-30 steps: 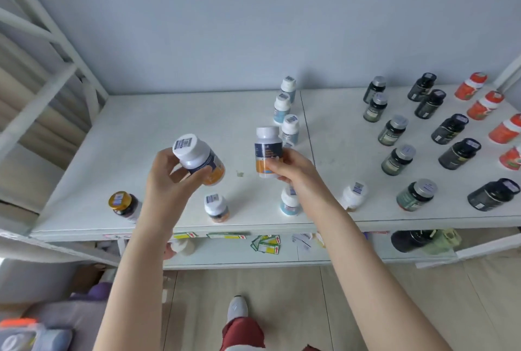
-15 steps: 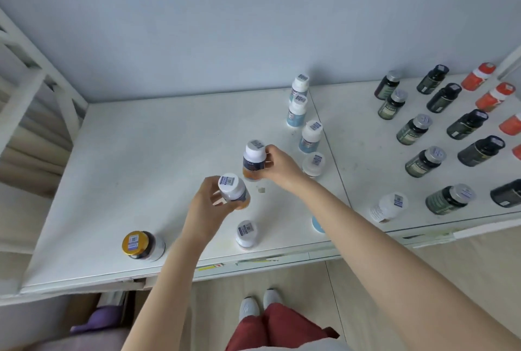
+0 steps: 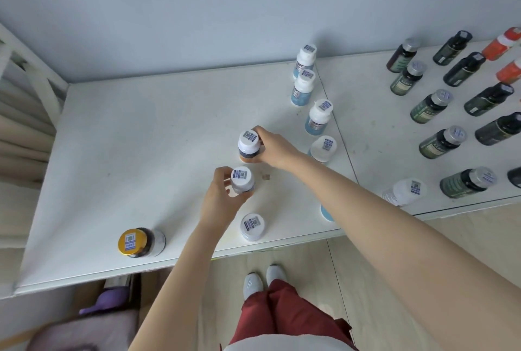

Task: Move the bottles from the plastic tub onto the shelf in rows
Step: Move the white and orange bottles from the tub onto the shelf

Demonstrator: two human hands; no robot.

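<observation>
Our left hand (image 3: 222,204) and right hand (image 3: 275,150) each gripped a white-capped bottle on the shelf (image 3: 135,153); a gold-lidded jar (image 3: 138,242) stood left of them.

A pale blue-grey wall (image 3: 197,12) rises behind, wood-look flooring (image 3: 352,280) lies below, two light grey shoes (image 3: 263,283) stand on it above dark red trousers (image 3: 282,319), and a purple object (image 3: 107,300) sits at lower left, near a white slanted frame (image 3: 31,68).
</observation>
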